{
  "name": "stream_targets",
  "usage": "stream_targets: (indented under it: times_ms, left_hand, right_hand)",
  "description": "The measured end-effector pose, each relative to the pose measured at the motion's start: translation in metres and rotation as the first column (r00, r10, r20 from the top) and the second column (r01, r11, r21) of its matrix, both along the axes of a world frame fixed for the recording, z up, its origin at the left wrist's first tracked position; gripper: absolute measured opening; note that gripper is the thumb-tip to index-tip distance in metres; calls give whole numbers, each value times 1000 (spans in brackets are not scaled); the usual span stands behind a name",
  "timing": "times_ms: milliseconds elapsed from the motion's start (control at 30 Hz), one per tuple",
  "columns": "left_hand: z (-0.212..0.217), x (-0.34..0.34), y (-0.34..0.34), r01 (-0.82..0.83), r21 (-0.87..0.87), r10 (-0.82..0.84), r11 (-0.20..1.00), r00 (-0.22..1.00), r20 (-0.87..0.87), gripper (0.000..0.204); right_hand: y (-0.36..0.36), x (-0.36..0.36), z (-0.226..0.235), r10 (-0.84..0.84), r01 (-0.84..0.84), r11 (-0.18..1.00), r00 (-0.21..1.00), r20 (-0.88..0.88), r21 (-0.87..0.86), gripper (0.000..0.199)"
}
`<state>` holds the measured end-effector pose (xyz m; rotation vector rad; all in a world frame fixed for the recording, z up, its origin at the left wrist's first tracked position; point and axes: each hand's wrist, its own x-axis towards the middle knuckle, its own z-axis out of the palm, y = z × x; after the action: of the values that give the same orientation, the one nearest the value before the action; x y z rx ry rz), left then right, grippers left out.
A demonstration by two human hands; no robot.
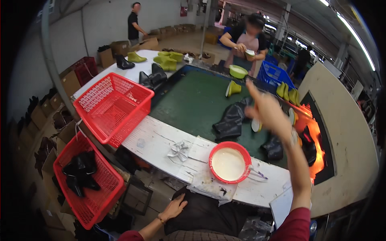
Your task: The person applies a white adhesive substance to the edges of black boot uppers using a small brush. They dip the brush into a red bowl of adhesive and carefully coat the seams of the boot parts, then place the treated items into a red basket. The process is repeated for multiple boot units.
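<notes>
My left hand [174,208] lies flat on the dark cloth over my lap, fingers extended, holding nothing. Raised over the green conveyor belt [181,102] is my right hand [266,111], slightly blurred, one finger stretched toward the far side and nothing visible in it. Beneath and beside it are black boots [232,120] on the belt; the hand and forearm partly hide light-soled shoes. On the white ledge before me stands a red bowl [228,162] of cream-coloured liquid, with a brush [258,172] at its right side. Crumpled silvery material [179,150] lies left of the bowl.
A glowing orange heater opening [317,148] is at the right. Red baskets [114,106] stand left, the lower one holding black boots [82,170]. Across the belt, a co-worker [246,44] handles a small item near a green bowl [238,72]. Yellow-green boots [167,60] stand on the far-left table.
</notes>
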<state>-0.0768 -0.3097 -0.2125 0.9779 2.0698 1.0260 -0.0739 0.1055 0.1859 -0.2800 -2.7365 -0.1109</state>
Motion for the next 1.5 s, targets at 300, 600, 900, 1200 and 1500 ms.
stream_targets:
  times_ms: [300, 600, 900, 1200, 1500]
  left_hand:
    - [7, -1, -23, -263, -56, 264, 963, 965, 9, 46]
    - [-39, -25, -30, -325, -35, 327, 945, 932, 159, 27]
    - [-91, -40, -14, -519, -83, 510, 851, 778, 367, 19]
    - [-92, -34, -22, -716, -64, 660, 695, 601, 450, 9]
    - [-111, -93, -54, -760, 23, 610, 650, 539, 581, 13]
  right_hand:
    - [75, -183, 130, -328, 342, 919, 939, -103, 196, 58]
    - [65, -161, 116, -312, 315, 929, 949, -47, 194, 87]
    - [60, -85, 95, -74, 132, 923, 983, -170, 360, 72]
    - [-105, 164, -68, 513, -218, 818, 693, 506, -532, 46]
    - [-152, 322, -360, -577, 541, 349, 768, 280, -765, 42]
